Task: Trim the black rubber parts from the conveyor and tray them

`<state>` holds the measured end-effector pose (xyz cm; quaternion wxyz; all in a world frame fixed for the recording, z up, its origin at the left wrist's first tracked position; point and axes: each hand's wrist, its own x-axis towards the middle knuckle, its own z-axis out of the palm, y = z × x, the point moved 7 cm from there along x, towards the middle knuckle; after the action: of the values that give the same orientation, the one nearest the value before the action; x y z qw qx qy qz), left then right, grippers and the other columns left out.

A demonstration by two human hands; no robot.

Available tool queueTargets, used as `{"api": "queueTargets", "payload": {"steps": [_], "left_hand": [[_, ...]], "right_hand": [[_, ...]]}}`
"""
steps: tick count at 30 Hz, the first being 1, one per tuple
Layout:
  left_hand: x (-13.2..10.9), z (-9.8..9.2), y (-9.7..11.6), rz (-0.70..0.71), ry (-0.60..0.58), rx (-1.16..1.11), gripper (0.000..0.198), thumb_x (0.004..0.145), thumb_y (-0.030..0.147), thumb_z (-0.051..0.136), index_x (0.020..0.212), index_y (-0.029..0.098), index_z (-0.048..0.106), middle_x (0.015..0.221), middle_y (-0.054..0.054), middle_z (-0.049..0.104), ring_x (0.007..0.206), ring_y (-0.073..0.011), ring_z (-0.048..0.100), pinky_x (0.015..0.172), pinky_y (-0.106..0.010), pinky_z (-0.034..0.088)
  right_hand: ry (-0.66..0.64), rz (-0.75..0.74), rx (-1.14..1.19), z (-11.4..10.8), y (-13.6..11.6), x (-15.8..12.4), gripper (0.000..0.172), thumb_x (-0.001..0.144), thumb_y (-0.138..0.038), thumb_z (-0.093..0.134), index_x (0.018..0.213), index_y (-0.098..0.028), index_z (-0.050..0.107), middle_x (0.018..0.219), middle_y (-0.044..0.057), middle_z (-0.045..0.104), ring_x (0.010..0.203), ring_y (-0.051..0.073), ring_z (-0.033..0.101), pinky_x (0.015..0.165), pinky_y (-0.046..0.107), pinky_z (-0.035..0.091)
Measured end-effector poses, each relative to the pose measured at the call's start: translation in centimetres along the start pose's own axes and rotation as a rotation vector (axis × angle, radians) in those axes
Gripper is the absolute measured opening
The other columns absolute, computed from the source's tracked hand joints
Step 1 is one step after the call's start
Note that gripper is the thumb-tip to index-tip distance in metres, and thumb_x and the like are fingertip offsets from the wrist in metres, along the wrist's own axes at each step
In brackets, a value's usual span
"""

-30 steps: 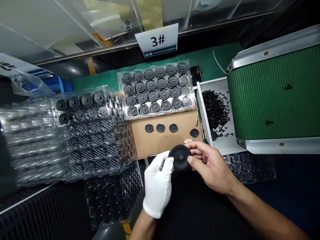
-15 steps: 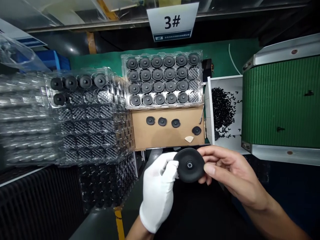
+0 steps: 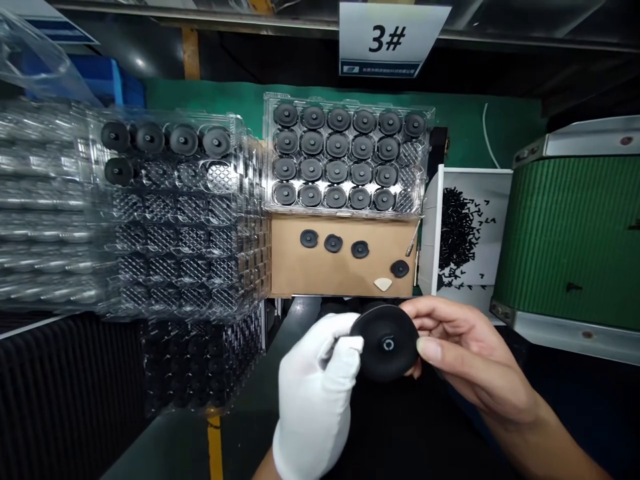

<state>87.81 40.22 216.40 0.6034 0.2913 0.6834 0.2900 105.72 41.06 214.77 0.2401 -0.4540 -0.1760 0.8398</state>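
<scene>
A black rubber disc (image 3: 385, 343) with a small round centre hole is held at the front of the bench between both hands. My left hand (image 3: 315, 393), in a white glove, grips its left edge. My right hand (image 3: 470, 353), bare, pinches its right edge with thumb and fingers. Just beyond the hands, on a cardboard sheet (image 3: 340, 277), lie several smaller black discs (image 3: 333, 243) and a pale triangular piece (image 3: 383, 284). A clear plastic tray (image 3: 405, 200) above the cardboard holds rows of black discs, with a few pockets showing bare.
Stacked clear trays (image 3: 160, 233) fill the left side, with dark parts in trays below them. To the right stand a white bin (image 3: 437, 227) of small black pieces and a green ribbed conveyor belt (image 3: 570, 233). A "3#" sign (image 3: 387, 37) hangs at the back.
The view has swung, leaving the bench more level and further right. The black disc has turned its face fully towards me and sits lower right, still held by both hands.
</scene>
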Motion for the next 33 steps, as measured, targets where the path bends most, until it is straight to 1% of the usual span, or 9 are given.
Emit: {"api": "queueTargets", "payload": {"steps": [4,10,16,20,24,28,33], "left_hand": [[0.3,-0.1,0.0,-0.003,-0.001,0.038,0.026,0.099,0.04,0.061,0.102,0.024,0.082,0.095,-0.001,0.081,0.077,-0.0142,0.073,0.071,-0.019,0.058],[0.7,0.2,-0.1,-0.011,-0.037,0.034,0.027,0.102,0.038,0.057,0.109,0.026,0.08,0.108,0.0,0.079,0.087,-0.0121,0.072,0.081,-0.018,0.055],[0.9,0.3,0.3,0.023,-0.018,0.028,0.024,0.102,0.038,0.06,0.107,0.028,0.08,0.104,0.002,0.079,0.086,-0.0099,0.07,0.08,-0.015,0.054],[0.9,0.3,0.4,0.045,0.008,0.025,0.021,0.101,0.036,0.061,0.107,0.03,0.081,0.103,0.004,0.079,0.087,-0.009,0.071,0.082,-0.013,0.054],[1.0,0.5,0.4,0.033,0.014,0.046,0.022,0.101,0.037,0.061,0.108,0.029,0.081,0.105,0.003,0.08,0.089,-0.0106,0.072,0.083,-0.014,0.056],[0.9,0.8,0.2,0.016,0.012,0.056,0.025,0.101,0.039,0.06,0.108,0.027,0.081,0.107,0.0,0.081,0.094,-0.014,0.073,0.084,-0.018,0.058],[0.4,0.9,-0.5,0.02,0.025,0.047,0.025,0.101,0.04,0.06,0.111,0.027,0.08,0.116,-0.001,0.079,0.103,-0.0166,0.072,0.091,-0.022,0.057]], "right_hand": [[-0.003,0.014,0.013,0.1,0.1,0.4,0.034,0.097,-0.03,0.07,0.132,-0.026,0.069,0.103,0.006,0.078,0.083,0.014,0.073,0.071,0.023,0.06],[0.001,-0.017,0.021,0.0,-0.2,0.8,0.034,0.096,-0.03,0.071,0.13,-0.026,0.07,0.101,0.004,0.076,0.083,0.014,0.073,0.07,0.024,0.061],[0.004,-0.025,0.047,-0.2,-0.3,1.0,0.032,0.097,-0.029,0.071,0.129,-0.026,0.07,0.1,0.004,0.075,0.083,0.013,0.073,0.07,0.023,0.06],[0.0,-0.03,0.058,-0.4,-0.3,1.0,0.028,0.096,-0.029,0.072,0.123,-0.024,0.072,0.097,0.003,0.075,0.081,0.013,0.073,0.069,0.022,0.06],[-0.003,-0.039,0.069,-0.6,-0.2,0.9,0.025,0.096,-0.029,0.072,0.121,-0.024,0.072,0.097,0.003,0.075,0.081,0.012,0.073,0.069,0.021,0.059],[-0.007,-0.044,0.059,-0.8,-0.3,0.8,0.025,0.096,-0.029,0.071,0.121,-0.023,0.072,0.097,0.003,0.075,0.081,0.012,0.073,0.069,0.021,0.059],[-0.014,-0.059,0.061,-1.0,-0.3,0.6,0.025,0.096,-0.029,0.071,0.12,-0.022,0.072,0.095,0.004,0.075,0.081,0.013,0.074,0.069,0.022,0.059]]}}
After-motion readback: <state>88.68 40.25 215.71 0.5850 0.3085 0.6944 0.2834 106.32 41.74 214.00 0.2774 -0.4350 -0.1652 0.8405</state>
